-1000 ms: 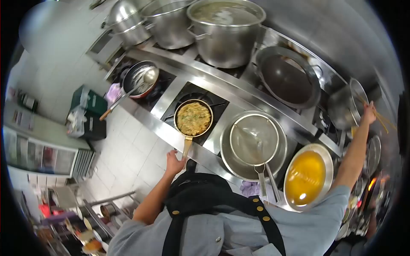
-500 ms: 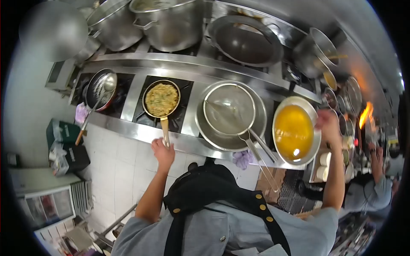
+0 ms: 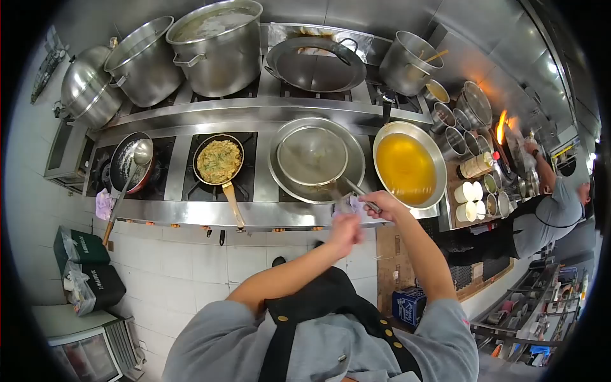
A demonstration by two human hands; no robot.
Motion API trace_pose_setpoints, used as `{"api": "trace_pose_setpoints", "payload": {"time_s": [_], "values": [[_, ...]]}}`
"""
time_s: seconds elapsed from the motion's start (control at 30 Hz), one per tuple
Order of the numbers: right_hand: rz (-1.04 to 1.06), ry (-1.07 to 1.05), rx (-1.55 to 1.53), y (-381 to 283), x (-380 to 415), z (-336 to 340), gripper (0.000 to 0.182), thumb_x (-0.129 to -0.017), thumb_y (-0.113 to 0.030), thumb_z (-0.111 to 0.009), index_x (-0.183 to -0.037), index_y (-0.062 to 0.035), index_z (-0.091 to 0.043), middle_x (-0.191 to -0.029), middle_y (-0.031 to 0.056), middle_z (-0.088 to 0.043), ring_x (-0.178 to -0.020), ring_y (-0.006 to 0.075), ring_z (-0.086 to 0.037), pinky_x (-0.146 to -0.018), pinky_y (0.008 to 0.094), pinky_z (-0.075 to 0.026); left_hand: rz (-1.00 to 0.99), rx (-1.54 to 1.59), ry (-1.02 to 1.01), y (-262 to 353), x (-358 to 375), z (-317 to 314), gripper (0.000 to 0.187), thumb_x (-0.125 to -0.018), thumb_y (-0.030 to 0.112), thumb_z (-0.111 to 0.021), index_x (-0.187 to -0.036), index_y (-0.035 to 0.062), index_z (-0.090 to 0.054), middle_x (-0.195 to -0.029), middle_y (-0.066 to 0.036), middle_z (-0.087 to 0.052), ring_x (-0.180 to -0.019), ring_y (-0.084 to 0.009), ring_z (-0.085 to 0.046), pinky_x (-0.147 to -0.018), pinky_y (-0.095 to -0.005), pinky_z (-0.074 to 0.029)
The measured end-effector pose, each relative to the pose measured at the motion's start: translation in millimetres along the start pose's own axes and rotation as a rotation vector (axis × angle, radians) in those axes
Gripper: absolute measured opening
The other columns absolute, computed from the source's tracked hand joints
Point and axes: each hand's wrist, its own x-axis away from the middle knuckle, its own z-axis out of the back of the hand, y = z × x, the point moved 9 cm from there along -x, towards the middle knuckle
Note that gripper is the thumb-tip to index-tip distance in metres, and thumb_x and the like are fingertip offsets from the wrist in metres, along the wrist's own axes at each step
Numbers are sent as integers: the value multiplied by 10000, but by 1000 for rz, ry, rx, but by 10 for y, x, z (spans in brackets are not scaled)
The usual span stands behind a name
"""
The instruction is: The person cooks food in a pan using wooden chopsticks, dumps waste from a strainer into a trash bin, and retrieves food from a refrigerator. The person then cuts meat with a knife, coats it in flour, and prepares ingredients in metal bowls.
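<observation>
My right hand is closed around the metal handle of a round fine-mesh strainer. The strainer rests in a wide steel bowl on the stove. My left hand, smeared by motion, is closed just left of the right one. A blurred metal piece, apparently the long wire tongs, sticks up from it. To the left, a small pan holds a browned omelette with green flecks; its wooden handle points toward me, untouched. To the right sits a pale pan of yellow oil.
A dark pan with a ladle stands far left. Large stockpots and a wok line the back. At right are a flame, white cups and a co-worker. Purple cloth hangs at the left edge.
My left hand has left the omelette pan's handle and moved right. My right hand has gone from the oil pan to the strainer handle. The tongs have moved from the stove's front edge.
</observation>
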Motion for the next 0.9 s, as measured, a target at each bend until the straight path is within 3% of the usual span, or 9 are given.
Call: {"api": "trace_pose_setpoints", "payload": {"time_s": [0.1,0.17,0.27,0.37,0.47,0.6,0.7,0.77,0.9], "values": [[9,-71,-264,163,-351,-215,108,-845,-147,-590,-838,-41,-572,-610,33,-494,-468,122,-448,-377,254,-281,-84,-280,211,566,644,824,91,-847,105,-548,-796,97,-473,-580,18,-389,-412,-84,-355,-333,-246,-263],[90,-9,-188,172,-246,-283,113,-835,-132,-586,-792,-31,-558,-604,38,-504,-462,126,-456,-377,270,-295,-118,-458,235,881,1040,1117,108,-853,88,-532,-786,91,-448,-548,6,-397,-367,-95,-375,-313,-267,-280],[434,498,265,-19,374,-157,154,-814,-137,-594,-862,7,-622,-581,55,-532,-445,128,-481,-361,305,-340,-96,-509,255,1038,1320,1239,91,-859,83,-530,-817,65,-451,-532,-12,-405,-347,-109,-385,-304,-280,-295],[666,475,271,-16,554,-126,103,-841,-116,-564,-828,-15,-548,-537,23,-467,-384,89,-403,-324,257,-267,-75,-520,273,908,1165,1321,102,-865,94,-536,-859,37,-451,-535,-29,-413,-337,-124,-377,-300,-295,-297],[463,274,-56,-63,779,-289,105,-837,-123,-560,-834,-18,-556,-536,12,-448,-387,82,-389,-331,252,-274,45,-438,123,745,769,1252,131,-872,116,-535,-902,32,-440,-610,-62,-462,-406,-165,-485,-339,-330,-401],[360,142,-149,242,454,-262,212,-833,-159,-589,-986,-14,-610,-607,48,-548,-429,89,-463,-336,262,-334,-159,-300,306,1161,195,1359,230,-892,152,-516,-1037,5,-414,-861,-131,-541,-632,-294,-621,-518,-447,-545],[324,176,-18,363,315,-279,248,-829,-135,-577,-1038,-1,-574,-621,114,-588,-437,203,-540,-379,343,-413,-304,-254,247,1346,-452,1500,267,-913,154,-479,-1095,-23,-397,-965,-167,-559,-769,-355,-633,-603,-488,-570],[934,768,680,5,810,-232,226,-795,-102,-577,-1006,-26,-553,-686,205,-603,-581,375,-590,-529,400,-474,-326,-271,192,1372,-749,1618,275,-926,150,-454,-1113,-42,-393,-985,-181,-571,-833,-369,-625,-626,-497,-571],[764,688,640,-203,1226,-262,306,-767,-72,-589,-1067,-31,-550,-833,270,-602,-786,457,-575,-686,452,-483,-318,-259,179,1270,-832,1362,199,-919,110,-434,-1054,-35,-425,-1016,-202,-571,-800,-349,-623,-628,-455,-576]]}}
